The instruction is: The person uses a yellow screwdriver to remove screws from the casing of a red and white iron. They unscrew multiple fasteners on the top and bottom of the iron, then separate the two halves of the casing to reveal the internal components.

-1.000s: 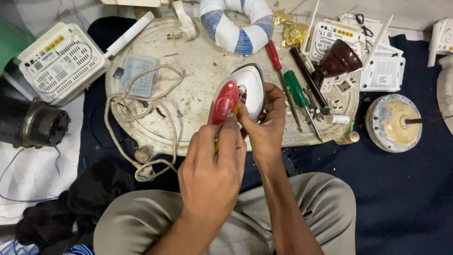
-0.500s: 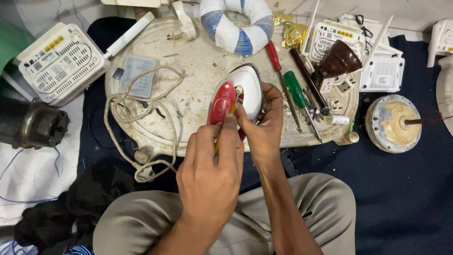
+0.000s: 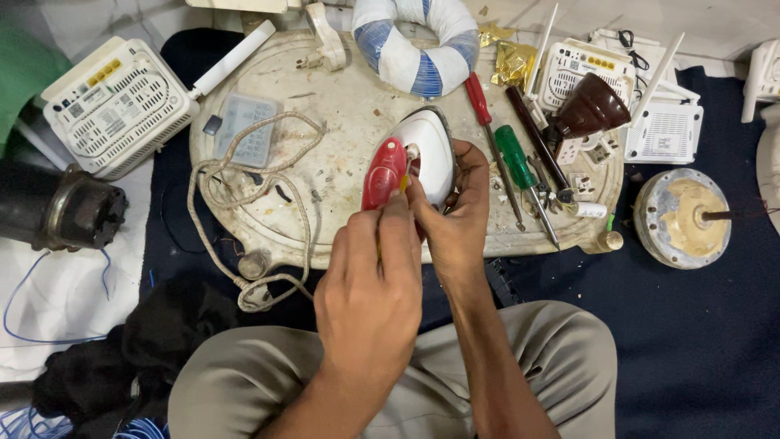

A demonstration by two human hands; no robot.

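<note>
A clothes iron with a white body (image 3: 432, 145) and a red handle (image 3: 383, 172) lies on a round, stained white board (image 3: 341, 97). My right hand (image 3: 460, 218) grips the iron's body from the right side, fingers curled round its edge. My left hand (image 3: 370, 284) is closed over a thin tool with a yellow handle (image 3: 403, 184), whose tip sits at the gap between the red handle and the white body. The tool's tip is hidden by my fingers. The iron's braided cord (image 3: 244, 191) loops across the board to the left.
Red (image 3: 479, 97) and green (image 3: 514, 154) screwdrivers lie right of the iron, beside a brown lamp holder (image 3: 589, 114). A blue-white wire coil (image 3: 414, 41) sits at the back. White routers (image 3: 114, 106), a dark motor (image 3: 57, 207) and a round motor part (image 3: 682, 215) ring the board.
</note>
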